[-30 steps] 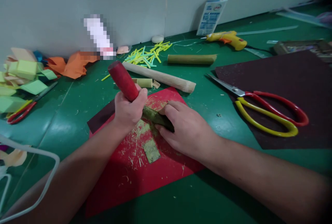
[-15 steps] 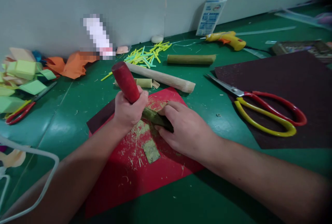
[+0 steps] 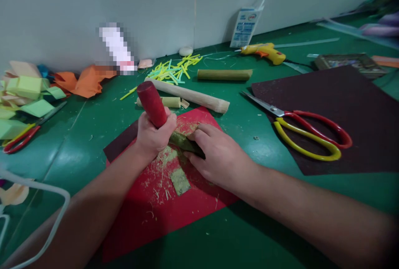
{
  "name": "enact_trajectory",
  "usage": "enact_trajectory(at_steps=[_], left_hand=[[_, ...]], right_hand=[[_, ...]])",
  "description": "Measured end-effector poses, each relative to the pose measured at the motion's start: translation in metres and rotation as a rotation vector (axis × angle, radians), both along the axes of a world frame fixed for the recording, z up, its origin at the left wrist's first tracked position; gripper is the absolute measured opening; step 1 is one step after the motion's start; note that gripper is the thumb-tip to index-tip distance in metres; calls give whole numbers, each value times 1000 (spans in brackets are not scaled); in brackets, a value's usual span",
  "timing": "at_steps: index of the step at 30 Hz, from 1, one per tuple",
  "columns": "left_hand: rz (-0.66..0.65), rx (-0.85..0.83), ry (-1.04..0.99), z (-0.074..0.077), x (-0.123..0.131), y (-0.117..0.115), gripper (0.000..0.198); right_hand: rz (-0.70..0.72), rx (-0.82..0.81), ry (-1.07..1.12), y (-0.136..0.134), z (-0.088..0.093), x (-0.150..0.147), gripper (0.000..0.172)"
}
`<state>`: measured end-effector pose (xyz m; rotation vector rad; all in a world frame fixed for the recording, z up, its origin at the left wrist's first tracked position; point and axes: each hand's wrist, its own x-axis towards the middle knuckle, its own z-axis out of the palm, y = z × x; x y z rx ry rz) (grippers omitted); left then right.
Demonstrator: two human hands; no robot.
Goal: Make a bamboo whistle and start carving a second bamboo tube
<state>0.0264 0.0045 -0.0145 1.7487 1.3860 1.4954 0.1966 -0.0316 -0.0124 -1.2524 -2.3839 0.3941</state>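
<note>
My left hand [image 3: 152, 134] is wrapped round a thick red handle [image 3: 152, 104] that tilts up and away to the left; the working end of this tool is hidden below the fist. Fingers and thumb of my right hand [image 3: 216, 150] close on a dark green bamboo piece [image 3: 183, 142], whose left end meets the left fist. Under both hands lies a red sheet [image 3: 174, 219], strewn with pale shavings [image 3: 158, 177]. A small square of greenish, speckled material [image 3: 180, 181] rests on the sheet just below the bamboo piece.
Large scissors [image 3: 299, 125] lie on dark paper [image 3: 330, 94] at right. Behind are bamboo tubes [image 3: 224, 75], a pale stick [image 3: 190, 96], thin cut strips [image 3: 174, 70] and a yellow glue gun [image 3: 264, 52]. Folded papers [image 3: 25, 86] and more scissors [image 3: 28, 134] sit at left.
The view has shifted slightly, so the objects at right and back appear a little further left and lower. Both hands keep their grips, nearly in the same place.
</note>
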Motion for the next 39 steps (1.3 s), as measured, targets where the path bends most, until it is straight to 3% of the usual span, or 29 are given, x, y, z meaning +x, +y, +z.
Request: enact_trajectory(at_steps=[11, 25, 39], left_hand=[[15, -8, -126, -3, -4, 9, 24], [67, -34, 11, 4, 4, 4, 25], [82, -49, 13, 5, 4, 3, 27]], right_hand=[[-17, -25, 40, 1, 0, 2, 13], [-16, -31, 6, -1, 0, 2, 12], [-15, -33, 15, -1, 0, 1, 11]])
